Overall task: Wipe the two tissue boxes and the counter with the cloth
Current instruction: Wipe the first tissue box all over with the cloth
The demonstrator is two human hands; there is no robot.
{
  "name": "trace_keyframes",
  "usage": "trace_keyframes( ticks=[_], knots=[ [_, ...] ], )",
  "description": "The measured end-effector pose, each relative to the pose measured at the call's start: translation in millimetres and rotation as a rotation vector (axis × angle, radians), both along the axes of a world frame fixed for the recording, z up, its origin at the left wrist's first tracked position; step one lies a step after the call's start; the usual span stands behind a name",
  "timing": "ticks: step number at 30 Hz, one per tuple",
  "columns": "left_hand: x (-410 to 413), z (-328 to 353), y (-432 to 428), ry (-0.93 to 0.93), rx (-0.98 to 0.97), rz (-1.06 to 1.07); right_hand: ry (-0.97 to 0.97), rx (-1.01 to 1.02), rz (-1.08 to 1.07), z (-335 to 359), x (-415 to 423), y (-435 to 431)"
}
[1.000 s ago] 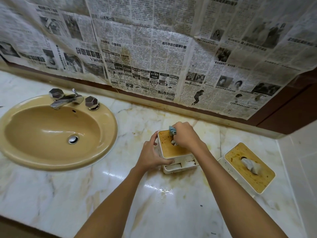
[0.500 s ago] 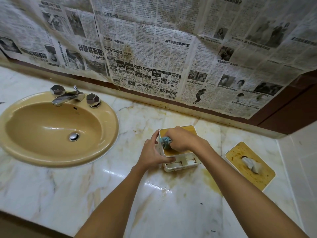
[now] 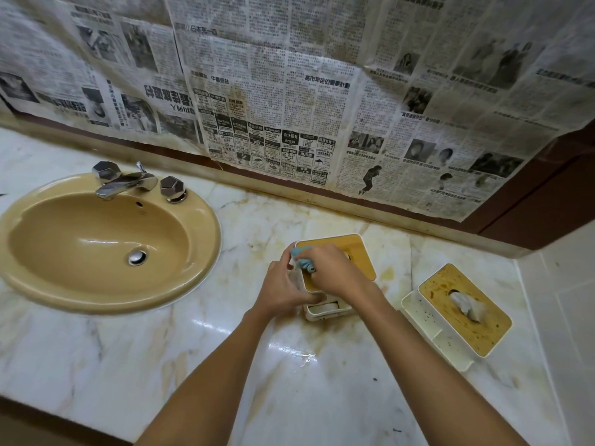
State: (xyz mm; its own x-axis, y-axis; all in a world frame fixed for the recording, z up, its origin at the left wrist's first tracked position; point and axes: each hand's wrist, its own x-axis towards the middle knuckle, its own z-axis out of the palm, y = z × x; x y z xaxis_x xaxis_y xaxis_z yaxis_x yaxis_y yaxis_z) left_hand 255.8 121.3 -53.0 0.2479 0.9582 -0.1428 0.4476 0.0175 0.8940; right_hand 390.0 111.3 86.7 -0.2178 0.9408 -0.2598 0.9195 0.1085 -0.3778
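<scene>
The right hand (image 3: 335, 272) is clamped on a bunched blue cloth (image 3: 302, 259), pressing it onto the left edge of the near tissue box (image 3: 351, 252) while the left hand (image 3: 283, 288) grips that box's side — the second tissue box (image 3: 463, 313), stained, sits apart on the table (image 3: 161, 358) to the right.

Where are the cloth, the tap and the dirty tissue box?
cloth (image 3: 302, 259), head view, blue fold beside the fingers
tap (image 3: 124, 185), head view, chrome spout
dirty tissue box (image 3: 450, 304), head view, stained lid

Two bare forearms, no sleeves, watch or rings visible; left hand (image 3: 283, 289) and right hand (image 3: 335, 268) ungloved.
</scene>
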Motion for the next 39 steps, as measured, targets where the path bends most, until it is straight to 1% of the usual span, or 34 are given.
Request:
trace_keyframes(
  ticks=[2,3,5,7,9,11,12,14,17,23,25,27,30,32,36,39],
  knots=[
    [0,-1,0,-0.014,-0.009,0.0,-0.008,-0.016,0.018,-2,2,-13],
    [-1,-1,0,-0.015,-0.01,0.002,0.031,-0.032,0.014,0,6,-17],
    [-1,1,-1,-0.01,-0.004,0.001,0.187,-0.042,-0.045,6,19,-20],
    [-1,6,-2,0.007,0.01,-0.01,0.294,0.072,-0.184,12,39,-15],
    [-1,8,-2,0.018,0.021,-0.025,0.266,0.219,-0.325,9,65,-3],
    [-1,8,-1,0.031,0.025,-0.03,0.165,0.244,-0.381,-2,90,8],
    [-1,9,-2,0.036,0.026,-0.029,0.115,0.209,-0.361,-10,99,12],
    [-1,9,-2,0.047,0.028,-0.025,0.021,0.119,-0.245,-25,109,12],
    [0,9,-1,0.054,0.032,-0.033,-0.043,0.097,-0.099,-40,113,-2],
    [0,9,-1,0.066,0.039,-0.03,0.055,0.109,-0.08,-49,129,-41],
    [-1,9,0,0.065,0.033,-0.031,0.042,0.094,-0.043,-44,132,-42],
    [-1,9,0,0.064,0.025,-0.03,0.044,0.118,-0.048,-36,136,-31],
    [-1,9,0,0.073,0.012,-0.028,0.144,0.218,-0.119,-22,133,-1],
    [-1,9,0,0.077,0.009,-0.027,0.151,0.191,-0.095,-15,122,20],
    [-1,9,0,0.08,0.012,-0.026,0.055,0.046,0.135,-13,96,47],
    [-1,9,0,0.079,0.007,-0.031,-0.061,0.013,0.248,-19,94,54]
  ],
)
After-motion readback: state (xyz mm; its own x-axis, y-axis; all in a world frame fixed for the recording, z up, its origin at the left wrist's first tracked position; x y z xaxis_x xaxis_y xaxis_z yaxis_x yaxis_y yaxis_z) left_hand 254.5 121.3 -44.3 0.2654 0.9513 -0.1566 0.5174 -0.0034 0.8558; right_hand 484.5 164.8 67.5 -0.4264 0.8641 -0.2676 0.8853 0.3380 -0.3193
